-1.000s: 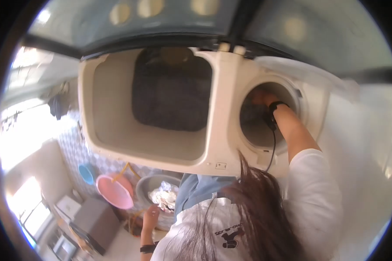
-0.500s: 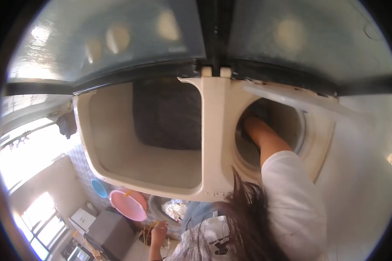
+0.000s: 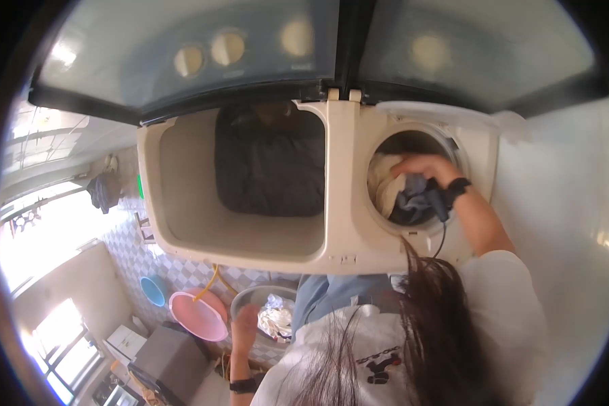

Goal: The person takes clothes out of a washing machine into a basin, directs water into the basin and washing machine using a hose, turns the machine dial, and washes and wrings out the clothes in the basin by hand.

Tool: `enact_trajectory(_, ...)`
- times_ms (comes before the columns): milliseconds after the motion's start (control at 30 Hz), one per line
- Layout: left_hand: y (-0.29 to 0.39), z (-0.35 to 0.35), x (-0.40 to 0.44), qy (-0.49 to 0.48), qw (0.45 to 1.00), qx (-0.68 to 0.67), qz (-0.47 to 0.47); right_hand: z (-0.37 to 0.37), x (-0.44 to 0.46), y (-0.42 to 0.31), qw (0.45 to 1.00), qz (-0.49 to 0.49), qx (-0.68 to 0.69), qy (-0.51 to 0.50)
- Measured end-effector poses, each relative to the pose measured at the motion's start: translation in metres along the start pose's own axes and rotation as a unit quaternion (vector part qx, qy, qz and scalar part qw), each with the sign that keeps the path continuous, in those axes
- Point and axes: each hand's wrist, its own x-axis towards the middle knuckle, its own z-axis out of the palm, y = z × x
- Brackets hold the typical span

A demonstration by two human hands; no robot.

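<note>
My right hand (image 3: 427, 166) is inside the mouth of the round spin tub (image 3: 453, 145) on the right of a twin-tub washing machine (image 3: 338, 237). Its fingers are closed on bunched clothes, a cream piece (image 3: 384, 186) beside a dark grey piece (image 3: 414, 193). A black band circles that wrist, and a dark cord-like strip hangs over the tub's rim below it. My left hand (image 3: 245, 326) hangs low beside the grey basin (image 3: 240, 298), its fingers loosely bent with nothing visible in them. Pale clothes (image 3: 275, 318) lie in the basin.
Dark grey cloth (image 3: 271, 166) lies in the larger wash tub (image 3: 183, 169) on the left. The machine's raised lids (image 3: 264, 68) stand behind both tubs. A pink basin (image 3: 199, 316), a blue basin (image 3: 153, 291) and a yellow hose (image 3: 216, 274) are on the tiled floor.
My right hand has risen from deep in the spin tub to its mouth, and bunched clothes now show there. My left hand has moved up slightly. The view has shifted, showing more floor.
</note>
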Motion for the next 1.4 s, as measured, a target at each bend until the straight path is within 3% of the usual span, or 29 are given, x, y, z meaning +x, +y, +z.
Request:
enact_trajectory(33,0.027,-0.009,0.009,0.013,1.0,-0.013,0.026,-0.013,-0.015,0.014,0.993,-0.056,0.089,-0.05)
enact_trajectory(133,0.103,-0.027,0.035,0.039,0.989,-0.072,0.124,0.01,-0.127,-0.012,0.971,-0.203,0.123,0.035)
enact_trajectory(167,0.127,-0.033,0.042,0.005,0.983,-0.064,0.172,0.026,-0.156,-0.022,0.97,-0.207,0.119,0.042)
enact_trajectory(233,0.189,-0.041,0.056,-0.027,0.953,-0.061,0.294,0.057,-0.2,-0.042,0.937,-0.316,0.126,0.077)
enact_trajectory(267,0.22,-0.036,0.059,-0.026,0.925,-0.071,0.372,0.077,-0.23,-0.06,0.923,-0.364,0.118,0.046)
enact_trajectory(300,0.24,-0.022,0.06,-0.013,0.907,-0.153,0.392,0.099,-0.253,-0.079,0.905,-0.41,0.11,0.015)
enact_trajectory(400,0.266,0.003,0.056,-0.058,0.895,-0.235,0.376,0.173,-0.276,-0.115,0.856,-0.504,0.106,-0.042)
enact_trajectory(433,0.266,0.002,0.052,-0.063,0.894,-0.253,0.364,0.199,-0.278,-0.127,0.832,-0.551,0.066,-0.002)
enact_trajectory(500,0.255,-0.014,0.038,-0.051,0.892,-0.283,0.348,0.232,-0.294,-0.147,0.825,-0.556,0.0,0.102)
enact_trajectory(567,0.237,-0.04,0.018,-0.018,0.888,-0.318,0.333,0.266,-0.298,-0.157,0.826,-0.561,0.051,0.037)
enact_trajectory(633,0.212,-0.065,0.0,0.026,0.879,-0.351,0.321,0.308,-0.301,-0.161,0.75,-0.646,-0.019,0.143)
enact_trajectory(667,0.197,-0.077,-0.01,0.051,0.874,-0.367,0.316,0.32,-0.306,-0.166,0.749,-0.648,-0.02,0.138)
enact_trajectory(733,0.167,-0.098,-0.029,0.099,0.86,-0.396,0.306,0.342,-0.323,-0.178,0.673,-0.729,-0.1,0.079)
enact_trajectory(767,0.149,-0.111,-0.043,0.13,0.851,-0.41,0.302,0.353,-0.328,-0.183,0.671,-0.731,-0.103,0.07)
enact_trajectory(833,0.112,-0.132,-0.069,0.186,0.83,-0.437,0.292,0.376,-0.334,-0.193,0.528,-0.844,-0.092,-0.028)
enact_trajectory(867,0.092,-0.141,-0.084,0.214,0.819,-0.45,0.285,0.401,-0.334,-0.192,0.488,-0.872,-0.015,-0.01)
enact_trajectory(900,0.071,-0.148,-0.099,0.243,0.807,-0.461,0.278,0.409,-0.336,-0.193,0.487,-0.873,-0.018,-0.028)
enact_trajectory(967,0.031,-0.162,-0.133,0.294,0.781,-0.485,0.262,0.426,-0.336,-0.198,0.422,-0.906,0.0,0.03)
enact_trajectory(1000,0.01,-0.167,-0.149,0.318,0.765,-0.497,0.257,0.431,-0.33,-0.205,0.383,-0.918,0.001,0.106)
enact_trajectory(1067,-0.034,-0.174,-0.191,0.37,0.733,-0.518,0.24,0.427,-0.312,-0.212,0.486,-0.863,-0.127,0.044)
enact_trajectory(1100,-0.055,-0.173,-0.217,0.398,0.713,-0.529,0.231,0.425,-0.295,-0.212,0.537,-0.839,-0.09,-0.018)
enact_trajectory(1167,-0.097,-0.165,-0.273,0.457,0.665,-0.55,0.215,0.411,-0.261,-0.207,0.639,-0.76,-0.107,-0.05)
enact_trajectory(1267,-0.15,-0.147,-0.336,0.512,0.604,-0.583,0.182,0.388,-0.233,-0.197,0.8,-0.586,-0.125,-0.04)
enact_trajectory(1400,-0.226,-0.113,-0.399,0.56,0.55,-0.609,0.112,0.356,-0.212,-0.181,0.85,-0.502,-0.157,0.026)
